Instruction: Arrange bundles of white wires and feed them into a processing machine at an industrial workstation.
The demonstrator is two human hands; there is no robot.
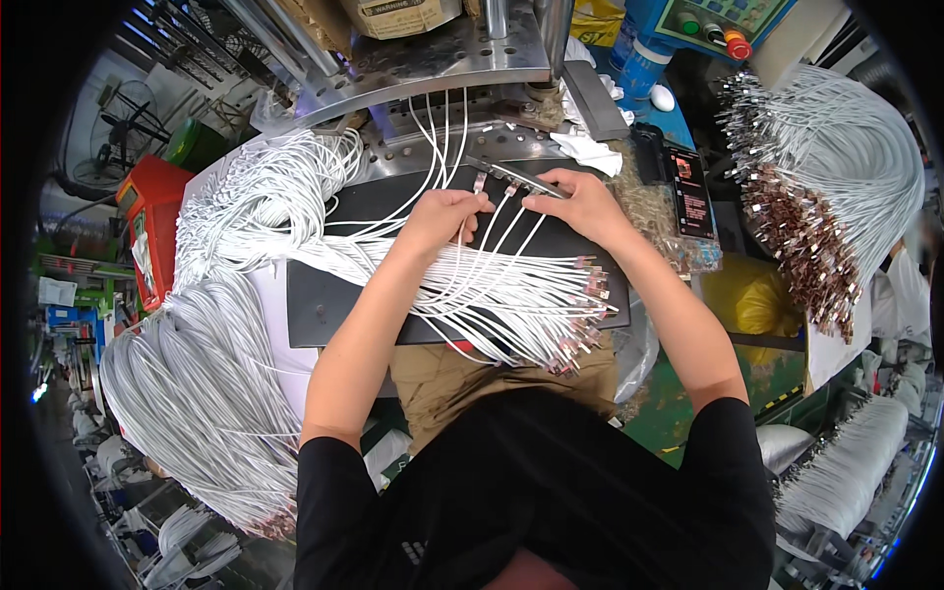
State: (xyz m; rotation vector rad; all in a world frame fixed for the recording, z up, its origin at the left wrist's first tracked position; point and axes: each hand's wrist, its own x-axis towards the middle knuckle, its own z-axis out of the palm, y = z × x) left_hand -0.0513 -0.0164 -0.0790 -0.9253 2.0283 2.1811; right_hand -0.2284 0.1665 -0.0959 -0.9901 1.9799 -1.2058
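Note:
My right hand grips the near-right end of a narrow metal bar between thumb and fingers. Along that bar sit a few white cables by their connectors, one a coppery connector at its left part. My left hand is closed in a pinch just left of the bar, on a thin white cable whose end is partly hidden by the fingers. Beneath both hands, a thick bundle of white cables lies across a black board, its coppery connector ends fanned out to the right.
Ahead stands a metal press, with three white cables running under its plate. Coiled cables are heaped at left beside a red machine. At right are a phone, a hanging cable bundle and a control panel with a red button.

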